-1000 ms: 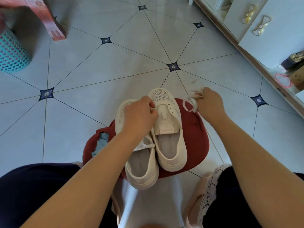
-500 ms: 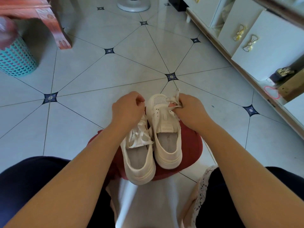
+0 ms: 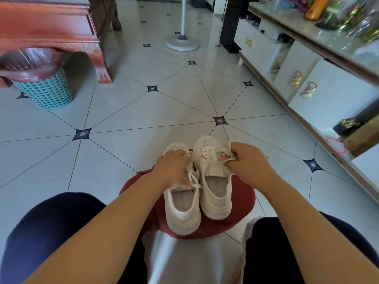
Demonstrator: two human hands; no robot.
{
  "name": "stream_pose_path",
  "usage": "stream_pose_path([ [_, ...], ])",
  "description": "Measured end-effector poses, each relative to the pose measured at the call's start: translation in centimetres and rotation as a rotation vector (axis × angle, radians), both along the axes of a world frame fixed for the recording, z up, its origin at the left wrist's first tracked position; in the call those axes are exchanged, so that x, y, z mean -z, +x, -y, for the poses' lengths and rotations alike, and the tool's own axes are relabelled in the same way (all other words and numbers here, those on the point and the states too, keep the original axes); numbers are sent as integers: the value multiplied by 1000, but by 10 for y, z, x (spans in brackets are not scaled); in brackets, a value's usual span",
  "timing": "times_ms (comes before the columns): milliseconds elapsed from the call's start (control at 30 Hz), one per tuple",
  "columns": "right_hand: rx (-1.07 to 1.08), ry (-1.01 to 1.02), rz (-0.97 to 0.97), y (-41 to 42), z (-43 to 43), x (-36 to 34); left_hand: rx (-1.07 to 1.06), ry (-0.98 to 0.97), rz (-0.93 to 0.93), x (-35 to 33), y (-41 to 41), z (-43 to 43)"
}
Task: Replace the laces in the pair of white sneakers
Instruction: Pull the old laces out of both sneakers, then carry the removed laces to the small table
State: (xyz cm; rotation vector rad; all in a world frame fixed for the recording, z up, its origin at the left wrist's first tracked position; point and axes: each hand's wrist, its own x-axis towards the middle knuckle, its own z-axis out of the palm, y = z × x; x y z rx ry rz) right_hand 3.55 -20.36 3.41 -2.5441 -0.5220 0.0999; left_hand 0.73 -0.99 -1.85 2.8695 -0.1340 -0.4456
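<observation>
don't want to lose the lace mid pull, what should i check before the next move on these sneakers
1. Right sneaker and left sneaker sit side by side on the red stool: ok.
2. Right hand has a grip on the right lace, pinched near the shoe's front eyelets: ok.
3. Left hand rests on the left sneaker to steady it: ok.
4. Left hand actually holding a lace: cannot tell, its fingers are blurred.
5. Left lace tidy: not ok, loose ends lie across the shoe's opening.
</observation>
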Motion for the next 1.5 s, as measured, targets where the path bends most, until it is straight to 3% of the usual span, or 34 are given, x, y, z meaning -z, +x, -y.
stream_pose_path([
  [200,55,27,-78,-10,8,-1,-124,-133,254,6,6,-1],
  [500,78,60,-100,-15,12,-2,-350,-386,343,-20,-1,-15],
  [633,65,202,-138,-11,-3,-9,-460,-630,348,-61,-16,-20],
  [767,-14,517,-300,-9,-23,-24,-519,-874,381,-97,-33,-19],
  [833,-68,565,-353,-7,-32,-29,-531,-990,397,-111,-35,-15],
  [967,-223,683,-537,-3,-53,-40,-520,-1068,413,-127,-28,-11],
  [1067,-321,636,-570,4,-73,-43,-535,-1094,429,-130,-15,-16],
  [1233,-229,584,-569,46,-96,-44,-635,-1205,406,-119,15,-52],
  [1367,-289,348,-530,101,-119,-54,-574,-1310,212,-94,49,-87],
  [1500,-529,37,-342,148,-160,-76,-491,-1282,160,-77,82,-102],
])
